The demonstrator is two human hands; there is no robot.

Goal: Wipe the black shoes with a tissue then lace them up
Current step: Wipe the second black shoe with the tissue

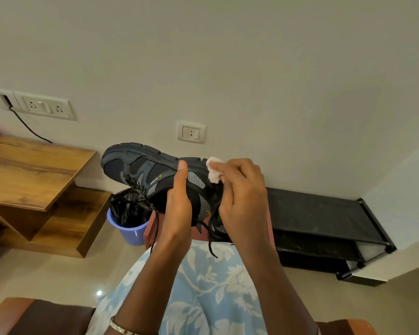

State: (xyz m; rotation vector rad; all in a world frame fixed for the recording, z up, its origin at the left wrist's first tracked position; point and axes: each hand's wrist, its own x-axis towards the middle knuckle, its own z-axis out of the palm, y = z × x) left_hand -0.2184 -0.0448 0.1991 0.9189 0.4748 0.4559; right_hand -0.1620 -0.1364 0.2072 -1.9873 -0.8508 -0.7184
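Note:
A black and grey sports shoe (140, 169) is held up in front of me, sole turned up and away, toe to the left. My left hand (178, 206) grips its middle, thumb up on the side. My right hand (240, 192) pinches a crumpled white tissue (214, 169) against the heel end of the shoe. Loose black laces (155, 228) hang down from the shoe. A second black shoe (217, 229) shows partly below, behind my right hand.
A blue bin with a black liner (131, 228) stands on the floor under the shoe's toe. A wooden side table (34, 175) is at the left, a black shoe rack (324, 213) at the right. My lap in blue floral cloth (203, 286) fills the foreground.

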